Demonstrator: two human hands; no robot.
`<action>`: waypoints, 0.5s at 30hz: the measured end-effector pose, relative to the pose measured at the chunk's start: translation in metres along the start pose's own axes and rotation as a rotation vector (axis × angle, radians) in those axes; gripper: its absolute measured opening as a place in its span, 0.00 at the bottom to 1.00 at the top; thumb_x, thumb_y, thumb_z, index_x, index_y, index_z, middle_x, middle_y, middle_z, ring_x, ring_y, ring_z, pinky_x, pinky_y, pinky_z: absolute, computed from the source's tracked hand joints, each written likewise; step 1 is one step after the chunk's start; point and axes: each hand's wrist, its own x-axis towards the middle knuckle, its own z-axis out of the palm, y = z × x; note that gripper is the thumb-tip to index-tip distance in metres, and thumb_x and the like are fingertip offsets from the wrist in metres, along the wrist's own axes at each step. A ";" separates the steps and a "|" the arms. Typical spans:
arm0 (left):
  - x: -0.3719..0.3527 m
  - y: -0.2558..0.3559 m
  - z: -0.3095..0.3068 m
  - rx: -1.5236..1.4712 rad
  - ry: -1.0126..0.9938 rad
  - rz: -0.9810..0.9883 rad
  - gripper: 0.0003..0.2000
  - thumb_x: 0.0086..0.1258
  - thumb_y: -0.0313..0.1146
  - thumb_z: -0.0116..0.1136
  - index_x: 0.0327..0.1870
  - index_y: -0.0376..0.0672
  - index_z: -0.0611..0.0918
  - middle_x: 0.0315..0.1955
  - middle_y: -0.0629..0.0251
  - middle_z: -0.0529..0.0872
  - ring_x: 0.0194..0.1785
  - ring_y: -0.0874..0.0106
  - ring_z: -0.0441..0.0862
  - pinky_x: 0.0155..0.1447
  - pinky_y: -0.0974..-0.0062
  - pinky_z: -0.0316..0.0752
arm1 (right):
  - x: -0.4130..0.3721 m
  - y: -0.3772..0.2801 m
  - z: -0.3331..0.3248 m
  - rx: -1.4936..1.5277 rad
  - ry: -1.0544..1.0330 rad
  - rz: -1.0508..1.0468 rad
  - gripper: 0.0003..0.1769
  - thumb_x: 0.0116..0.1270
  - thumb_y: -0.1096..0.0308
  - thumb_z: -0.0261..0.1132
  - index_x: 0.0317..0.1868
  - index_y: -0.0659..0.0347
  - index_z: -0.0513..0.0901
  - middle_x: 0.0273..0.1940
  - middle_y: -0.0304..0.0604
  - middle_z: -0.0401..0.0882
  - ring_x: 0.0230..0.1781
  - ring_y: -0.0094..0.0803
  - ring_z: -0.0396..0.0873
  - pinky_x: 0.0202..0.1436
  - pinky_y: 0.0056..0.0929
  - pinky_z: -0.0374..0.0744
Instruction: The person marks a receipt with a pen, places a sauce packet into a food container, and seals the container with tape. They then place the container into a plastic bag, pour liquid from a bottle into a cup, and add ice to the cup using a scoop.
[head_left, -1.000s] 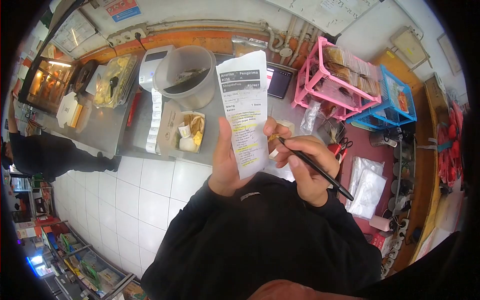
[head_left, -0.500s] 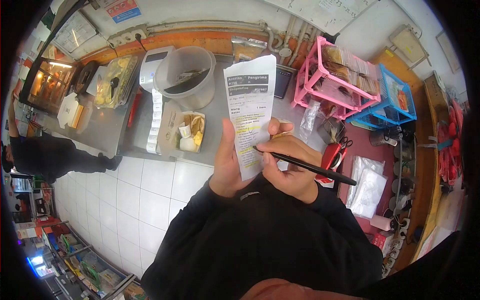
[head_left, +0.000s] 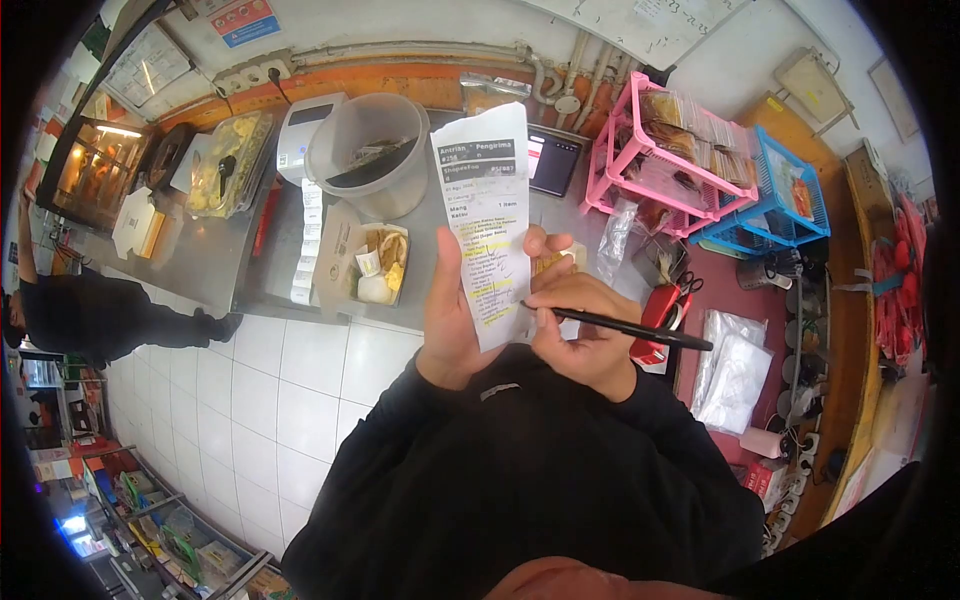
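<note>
From my end, the receipt is clasped at its lower half in the left hand, and I judge it light, limp and easily torn, best held gently by both edges, while the right hand pinches the pen near its tip.

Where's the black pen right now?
In the head view, the black pen is in the right hand, its tip by the lower right edge of the printed receipt.

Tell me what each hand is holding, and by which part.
The left hand holds the printed receipt by its lower half, thumb along one edge; the right hand grips the black pen near its writing end.
</note>
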 end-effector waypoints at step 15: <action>0.007 -0.002 -0.001 -0.018 0.027 -0.024 0.35 0.76 0.65 0.29 0.67 0.42 0.65 0.45 0.60 0.74 0.66 0.57 0.69 0.73 0.56 0.63 | -0.008 0.002 -0.005 0.008 -0.092 -0.044 0.11 0.49 0.78 0.68 0.36 0.60 0.85 0.29 0.41 0.83 0.25 0.33 0.82 0.30 0.23 0.78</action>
